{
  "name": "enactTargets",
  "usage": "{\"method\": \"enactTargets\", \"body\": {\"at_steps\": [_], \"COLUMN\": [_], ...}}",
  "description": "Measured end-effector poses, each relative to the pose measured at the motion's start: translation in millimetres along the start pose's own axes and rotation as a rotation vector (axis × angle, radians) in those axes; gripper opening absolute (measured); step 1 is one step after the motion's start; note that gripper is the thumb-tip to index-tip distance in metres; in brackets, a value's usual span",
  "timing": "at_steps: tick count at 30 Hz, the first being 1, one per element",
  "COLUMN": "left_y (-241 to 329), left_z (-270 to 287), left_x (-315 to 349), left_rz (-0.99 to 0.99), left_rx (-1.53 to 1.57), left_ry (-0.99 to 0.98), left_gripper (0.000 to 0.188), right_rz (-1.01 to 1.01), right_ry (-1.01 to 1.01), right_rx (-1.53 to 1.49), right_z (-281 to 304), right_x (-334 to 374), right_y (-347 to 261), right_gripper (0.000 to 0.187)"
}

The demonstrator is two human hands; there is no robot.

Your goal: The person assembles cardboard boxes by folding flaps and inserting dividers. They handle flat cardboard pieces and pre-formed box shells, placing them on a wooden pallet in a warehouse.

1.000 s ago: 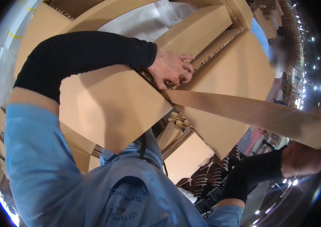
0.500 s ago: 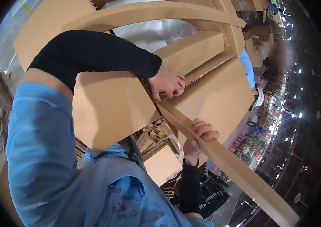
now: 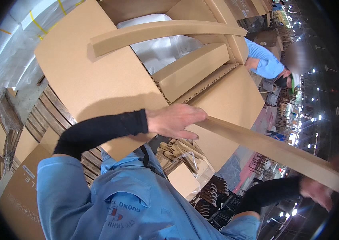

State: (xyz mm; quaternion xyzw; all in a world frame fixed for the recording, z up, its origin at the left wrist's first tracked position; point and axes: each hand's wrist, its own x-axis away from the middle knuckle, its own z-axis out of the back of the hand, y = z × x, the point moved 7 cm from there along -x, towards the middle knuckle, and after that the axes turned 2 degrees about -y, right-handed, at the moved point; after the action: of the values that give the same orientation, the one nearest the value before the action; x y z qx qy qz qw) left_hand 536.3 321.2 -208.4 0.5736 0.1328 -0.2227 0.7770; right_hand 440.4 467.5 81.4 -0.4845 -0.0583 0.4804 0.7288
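Clearly, the long cardboard strip (image 3: 265,150) reaches out beyond the open carton (image 3: 117,82)

From my distant seat I take the carton as landmark. The strip passes over its near-right flap (image 3: 231,92) and extends outward. The right hand (image 3: 317,191) appears closed around the end away from the carton, probably to carry the weight, although blur hides the detail. The left hand (image 3: 175,121) is at the end nearest the carton; I cannot tell whether it grips or only touches. Across the carton's opening rests a second strip (image 3: 169,30), seemingly because both sides support its ends. Inside lies white wrapping (image 3: 153,57), perhaps as protection.
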Motion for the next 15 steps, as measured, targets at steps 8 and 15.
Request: {"method": "enactTargets", "body": {"at_steps": [8, 15], "left_y": [45.3, 12.5], "left_z": [13.8, 29.5], "left_x": [-16.2, 41.4], "left_rz": [-0.189, -0.078], "left_rx": [-0.021, -0.275], "left_ry": [0.65, 0.68], "left_gripper": [0.055, 0.061], "right_rz": [0.203, -0.046], "right_ry": [0.24, -0.156], "right_rx": [0.135, 0.142], "right_z": [-70.1, -106.1], "right_x": [3.5, 70.8], "right_y": [112.9, 192.8], "right_gripper": [0.055, 0.062]}}
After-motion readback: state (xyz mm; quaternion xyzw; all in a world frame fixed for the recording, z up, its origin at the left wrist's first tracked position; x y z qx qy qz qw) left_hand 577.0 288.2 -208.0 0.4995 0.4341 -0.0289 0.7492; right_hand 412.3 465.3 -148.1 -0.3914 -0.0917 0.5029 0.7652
